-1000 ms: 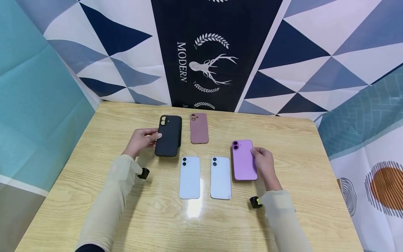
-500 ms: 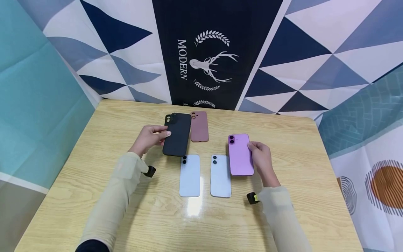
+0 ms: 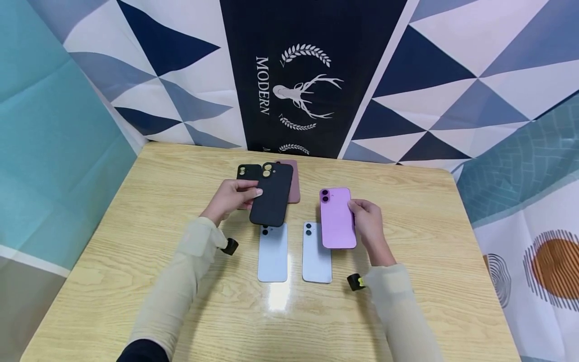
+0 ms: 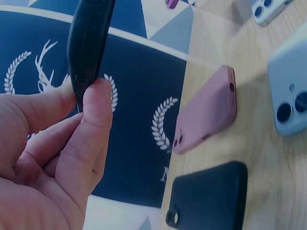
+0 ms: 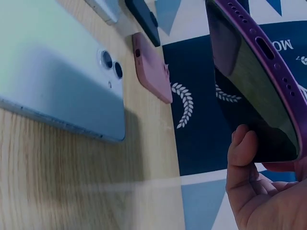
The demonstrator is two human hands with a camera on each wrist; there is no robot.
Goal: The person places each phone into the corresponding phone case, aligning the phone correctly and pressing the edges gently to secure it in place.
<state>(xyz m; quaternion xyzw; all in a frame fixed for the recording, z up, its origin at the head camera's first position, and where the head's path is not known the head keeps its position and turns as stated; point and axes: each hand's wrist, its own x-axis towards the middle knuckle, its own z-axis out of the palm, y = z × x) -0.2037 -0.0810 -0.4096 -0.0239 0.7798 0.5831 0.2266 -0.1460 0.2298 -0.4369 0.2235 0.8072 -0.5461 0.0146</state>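
In the head view, my left hand [image 3: 232, 198] pinches a black phone case [image 3: 272, 196] by its left edge, raised above the table. My right hand [image 3: 368, 221] grips a purple phone [image 3: 338, 218] by its right edge, also lifted, with its back facing up. Two pale blue phones lie face down below: the left phone [image 3: 273, 256] is partly under the held case, the right phone [image 3: 314, 261] partly under the purple one. Behind the held case lie a second black phone case [image 3: 246, 172] and a pink phone case [image 3: 295, 186], both partly covered.
The wooden table [image 3: 217, 311] meets a patterned cloth backdrop [image 3: 190, 75] at its far edge. A small black wrist camera [image 3: 230, 246] sits at the left sleeve and another wrist camera [image 3: 355, 282] at the right sleeve.
My left hand has carried the black case rightwards, uncovering the second black case and covering part of the pink one. My right hand has brought the purple phone up and left, over the right pale phone.
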